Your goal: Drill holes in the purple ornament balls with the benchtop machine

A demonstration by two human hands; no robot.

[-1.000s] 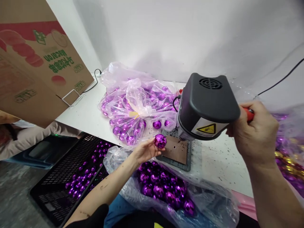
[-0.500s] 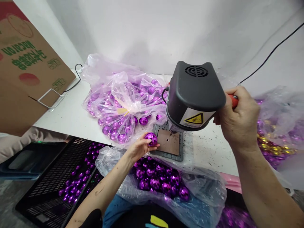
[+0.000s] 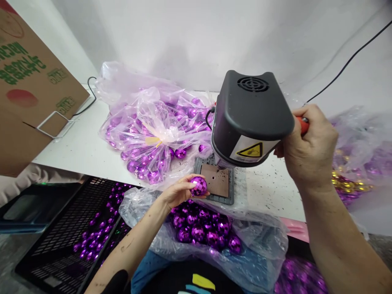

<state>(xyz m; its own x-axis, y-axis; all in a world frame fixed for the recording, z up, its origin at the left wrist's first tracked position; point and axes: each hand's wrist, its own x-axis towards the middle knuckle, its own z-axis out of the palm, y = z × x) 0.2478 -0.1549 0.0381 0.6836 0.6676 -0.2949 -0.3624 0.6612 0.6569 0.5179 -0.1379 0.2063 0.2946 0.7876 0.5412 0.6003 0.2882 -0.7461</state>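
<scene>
My left hand (image 3: 180, 191) holds a shiny purple mirrored ball (image 3: 198, 185) between thumb and fingers, just left of a brown plate (image 3: 218, 184) with a small hole, set on a grey base (image 3: 231, 196). Above the plate stands a black machine head (image 3: 251, 110) with a yellow warning label. At its right side, my right hand (image 3: 309, 147) is closed round a red handle (image 3: 304, 125). Many purple balls (image 3: 212, 237) lie in an open clear bag (image 3: 260, 241) in front of me.
Bags of purple balls (image 3: 153, 139) lie on the white table (image 3: 76, 151). A cardboard box (image 3: 36, 102) leans at the left, above a black crate (image 3: 61, 237) with more balls. At the right sit purple and gold ones (image 3: 349, 183). Dark crumbs litter the table.
My left hand has moved slightly toward me with the ball, away from the plate. My right hand is still on the red handle. The whole view has shifted a little.
</scene>
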